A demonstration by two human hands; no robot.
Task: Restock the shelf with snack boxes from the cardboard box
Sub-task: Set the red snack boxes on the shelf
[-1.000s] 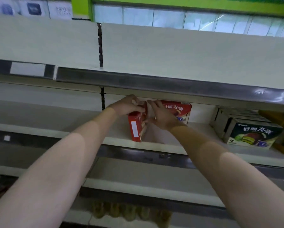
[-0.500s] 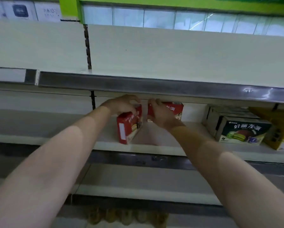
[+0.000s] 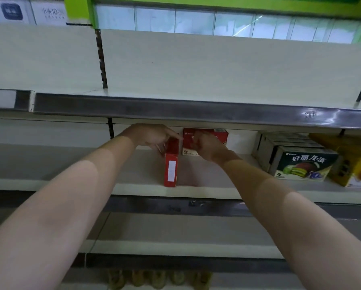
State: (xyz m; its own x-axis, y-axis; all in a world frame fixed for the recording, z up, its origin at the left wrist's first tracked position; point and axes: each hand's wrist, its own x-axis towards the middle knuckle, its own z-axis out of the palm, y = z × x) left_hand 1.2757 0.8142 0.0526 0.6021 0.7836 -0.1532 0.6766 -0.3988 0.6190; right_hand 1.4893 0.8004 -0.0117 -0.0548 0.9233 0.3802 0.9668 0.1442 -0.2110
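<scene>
A red snack box [image 3: 171,168] stands on the middle shelf [image 3: 206,190], its narrow end with a white label turned toward me. My left hand [image 3: 152,136] holds its far top end from the left. A second red snack box [image 3: 204,136] stands further back on the same shelf. My right hand [image 3: 204,146] is in front of that box with its fingers curled on it. The cardboard box is out of sight.
Dark boxes with a green and red cake picture [image 3: 301,162] line the shelf's right part, next to yellow boxes [image 3: 355,162]. The upper shelf's metal edge [image 3: 175,108] hangs just above my hands. Lower shelves [image 3: 175,248] run below.
The front red box has turned from slanted to pointing its narrow end at me. Both hands have reached slightly deeper under the upper shelf.
</scene>
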